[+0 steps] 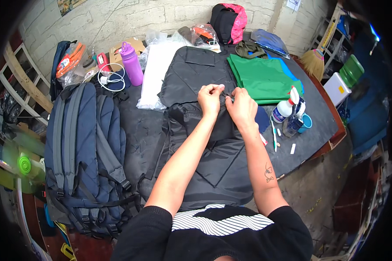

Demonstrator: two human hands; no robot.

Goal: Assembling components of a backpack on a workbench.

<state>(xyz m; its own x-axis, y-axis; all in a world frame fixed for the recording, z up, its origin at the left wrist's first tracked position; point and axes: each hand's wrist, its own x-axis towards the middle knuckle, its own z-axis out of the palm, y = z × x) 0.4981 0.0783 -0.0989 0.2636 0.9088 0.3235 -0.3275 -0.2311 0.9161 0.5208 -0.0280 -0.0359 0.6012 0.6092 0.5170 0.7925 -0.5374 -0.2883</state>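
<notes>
A black fabric backpack [213, 182] lies spread out on the dark table in front of me, its padded upper panel [191, 71] folded away from me. Both hands are raised over its middle, close together. My left hand [209, 101] is closed in a pinch, thumb against fingertips; what it holds is too small to make out. Just to its right, my right hand [242, 106] is also pinched closed, with a small dark bit showing at its fingertips beside the black fabric. I cannot tell whether that bit is part of the bag.
A navy backpack [80, 143] lies at the left. Behind are a purple bottle [131, 65], white plastic wrap [154, 74] and a black-and-pink bag [228, 24]. To the right are folded green fabric [265, 78], a spray bottle [283, 108], a blue cup [306, 122] and a toothbrush [274, 135].
</notes>
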